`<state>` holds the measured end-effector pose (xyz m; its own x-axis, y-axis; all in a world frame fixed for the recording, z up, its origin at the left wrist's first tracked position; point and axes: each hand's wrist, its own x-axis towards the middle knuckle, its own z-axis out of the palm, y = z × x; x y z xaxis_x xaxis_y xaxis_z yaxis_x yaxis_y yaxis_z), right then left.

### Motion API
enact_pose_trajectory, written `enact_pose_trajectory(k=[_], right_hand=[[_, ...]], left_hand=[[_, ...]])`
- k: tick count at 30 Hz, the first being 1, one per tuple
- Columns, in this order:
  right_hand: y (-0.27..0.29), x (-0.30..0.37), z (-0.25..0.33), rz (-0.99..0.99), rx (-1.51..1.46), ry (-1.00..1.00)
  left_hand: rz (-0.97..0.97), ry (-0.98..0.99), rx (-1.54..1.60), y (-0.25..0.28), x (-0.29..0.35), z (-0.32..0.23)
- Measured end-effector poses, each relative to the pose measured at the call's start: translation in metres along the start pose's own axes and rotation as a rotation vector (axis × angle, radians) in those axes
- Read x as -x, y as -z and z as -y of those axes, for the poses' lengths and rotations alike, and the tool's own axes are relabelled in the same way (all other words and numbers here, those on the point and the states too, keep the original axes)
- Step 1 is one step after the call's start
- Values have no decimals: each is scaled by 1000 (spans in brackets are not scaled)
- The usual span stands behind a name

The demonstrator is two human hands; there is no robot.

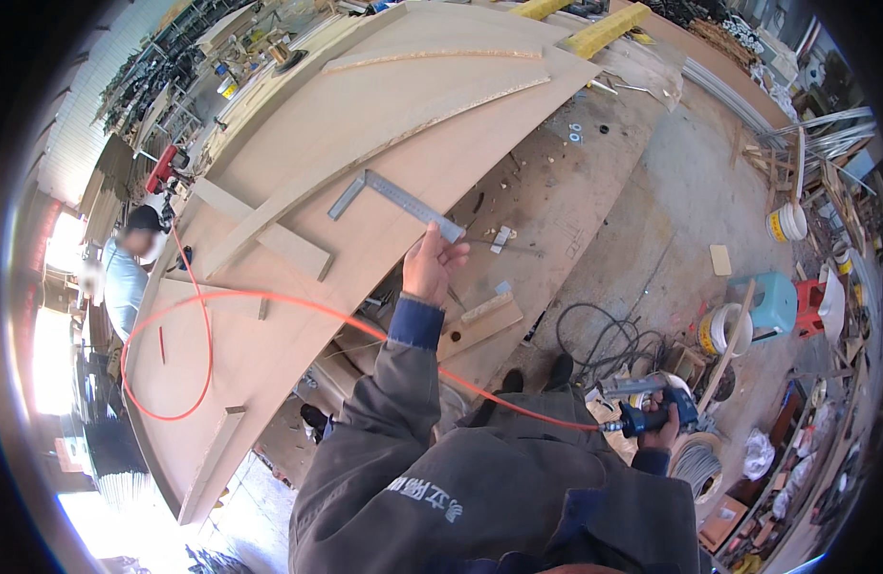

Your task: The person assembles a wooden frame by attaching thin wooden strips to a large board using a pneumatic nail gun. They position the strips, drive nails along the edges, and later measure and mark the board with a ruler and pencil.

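Observation:
My left hand reaches over the near edge of a large tan board panel. Its thumb and fingers close on the end of a metal carpenter's square, whose other arm lies on the panel. Low on the right, my right hand is wrapped round the grip of a dark air nail gun, held beside my body. From the gun's fitting, an orange-red air hose crosses under my left forearm and loops over the panel's left part. Wooden strips lie across the panel, one curved.
At the far left a co-worker in a light blue shirt stands by the panel, near a red tool. A black cable coils on the floor. Buckets, a turquoise stool and a wire coil stand to the right.

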<state>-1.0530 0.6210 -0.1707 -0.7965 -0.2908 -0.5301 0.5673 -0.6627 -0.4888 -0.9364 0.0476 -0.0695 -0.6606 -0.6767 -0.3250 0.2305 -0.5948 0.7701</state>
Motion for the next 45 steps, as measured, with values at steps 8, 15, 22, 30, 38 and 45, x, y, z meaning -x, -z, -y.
enact_pose_trajectory(k=[8,15,22,30,38,45], right_hand=[[-128,-161,-18,29,227,-259],[-185,-289,-11,202,409,-439],[-258,-357,-11,251,521,-505],[-247,-392,34,431,492,-568],[-271,-380,70,518,484,-414],[-255,-370,50,486,447,-441]], left_hand=[[-110,-94,-78,-7,13,5],[-173,-78,-292,-68,102,56],[-313,93,-103,-132,136,121],[-390,79,146,-134,99,120],[-291,-27,-153,-122,111,116],[-159,-58,-718,-86,183,75]])
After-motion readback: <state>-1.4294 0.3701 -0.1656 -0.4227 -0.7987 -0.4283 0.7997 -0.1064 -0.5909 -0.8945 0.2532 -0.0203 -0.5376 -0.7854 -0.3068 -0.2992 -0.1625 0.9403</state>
